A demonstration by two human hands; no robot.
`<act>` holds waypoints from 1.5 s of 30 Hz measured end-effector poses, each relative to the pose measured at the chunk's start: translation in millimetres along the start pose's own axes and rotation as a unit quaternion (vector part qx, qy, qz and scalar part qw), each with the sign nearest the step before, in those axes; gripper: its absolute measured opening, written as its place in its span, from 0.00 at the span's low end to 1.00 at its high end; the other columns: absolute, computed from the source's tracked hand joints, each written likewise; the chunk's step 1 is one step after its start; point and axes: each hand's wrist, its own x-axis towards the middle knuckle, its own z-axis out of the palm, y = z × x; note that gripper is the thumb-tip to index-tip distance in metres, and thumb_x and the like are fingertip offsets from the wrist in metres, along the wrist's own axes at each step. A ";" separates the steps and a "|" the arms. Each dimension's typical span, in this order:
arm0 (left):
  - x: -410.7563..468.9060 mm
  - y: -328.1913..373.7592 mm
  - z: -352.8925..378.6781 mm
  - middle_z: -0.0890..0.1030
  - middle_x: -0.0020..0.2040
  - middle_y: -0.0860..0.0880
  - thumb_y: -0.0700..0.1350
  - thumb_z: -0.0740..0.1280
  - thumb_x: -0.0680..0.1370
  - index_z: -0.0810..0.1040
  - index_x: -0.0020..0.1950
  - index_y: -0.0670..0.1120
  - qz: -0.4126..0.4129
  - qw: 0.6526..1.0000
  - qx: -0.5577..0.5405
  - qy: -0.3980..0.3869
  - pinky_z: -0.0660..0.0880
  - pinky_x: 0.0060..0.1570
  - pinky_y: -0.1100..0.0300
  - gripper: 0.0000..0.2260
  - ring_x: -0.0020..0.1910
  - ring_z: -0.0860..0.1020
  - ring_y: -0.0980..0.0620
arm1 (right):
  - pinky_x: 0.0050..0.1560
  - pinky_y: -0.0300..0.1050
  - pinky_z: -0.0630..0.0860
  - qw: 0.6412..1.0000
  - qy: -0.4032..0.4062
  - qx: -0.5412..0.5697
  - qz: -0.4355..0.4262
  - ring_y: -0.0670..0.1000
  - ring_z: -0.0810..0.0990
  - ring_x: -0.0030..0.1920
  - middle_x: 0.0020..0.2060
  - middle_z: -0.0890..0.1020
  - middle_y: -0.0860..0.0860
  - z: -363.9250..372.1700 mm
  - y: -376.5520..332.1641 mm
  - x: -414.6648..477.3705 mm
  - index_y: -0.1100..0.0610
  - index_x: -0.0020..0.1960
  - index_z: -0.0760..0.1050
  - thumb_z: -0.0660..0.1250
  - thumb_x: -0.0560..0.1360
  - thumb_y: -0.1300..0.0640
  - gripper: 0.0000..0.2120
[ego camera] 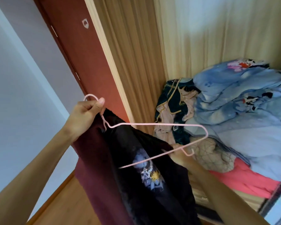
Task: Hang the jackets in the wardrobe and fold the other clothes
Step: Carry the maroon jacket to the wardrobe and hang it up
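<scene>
Before an open wooden wardrobe [136, 62], the left hand [84, 114] grips a thin pink wire hanger [152, 125] and a dark maroon jacket [120, 176]; the right hand [179, 155] pinches the hanger's lower bar.

Two hands — left [85, 114], right [178, 155] — one pink hanger [152, 124], one dark jacket [128, 176].
</scene>
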 end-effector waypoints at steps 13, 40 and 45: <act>0.3 -40.4 26.9 0.80 0.30 0.45 0.52 0.65 0.81 0.79 0.32 0.45 0.039 0.984 0.146 0.094 0.67 0.42 0.57 0.20 0.33 0.77 0.44 | 0.36 0.43 0.66 0.980 0.095 -0.146 -0.099 0.48 0.77 0.33 0.31 0.81 0.52 -146.2 -109.5 -58.8 0.63 0.35 0.79 0.71 0.74 0.56 0.12; -12.7 -36.8 56.7 0.72 0.36 0.45 0.57 0.84 0.52 0.56 0.32 0.49 0.040 0.995 -0.071 -0.064 0.68 0.35 0.54 0.36 0.34 0.69 0.48 | 0.40 0.43 0.69 0.945 0.227 -0.227 -0.064 0.51 0.82 0.47 0.40 0.86 0.47 -163.7 -151.5 -117.1 0.40 0.51 0.81 0.79 0.60 0.36 0.22; -11.7 -25.3 56.5 0.67 0.28 0.50 0.49 0.84 0.61 0.58 0.32 0.48 0.033 0.999 0.026 -0.009 0.61 0.31 0.55 0.31 0.30 0.63 0.50 | 0.42 0.44 0.71 0.946 0.278 -0.168 0.006 0.57 0.82 0.51 0.44 0.85 0.52 -145.4 -163.9 -93.0 0.48 0.52 0.80 0.78 0.65 0.48 0.17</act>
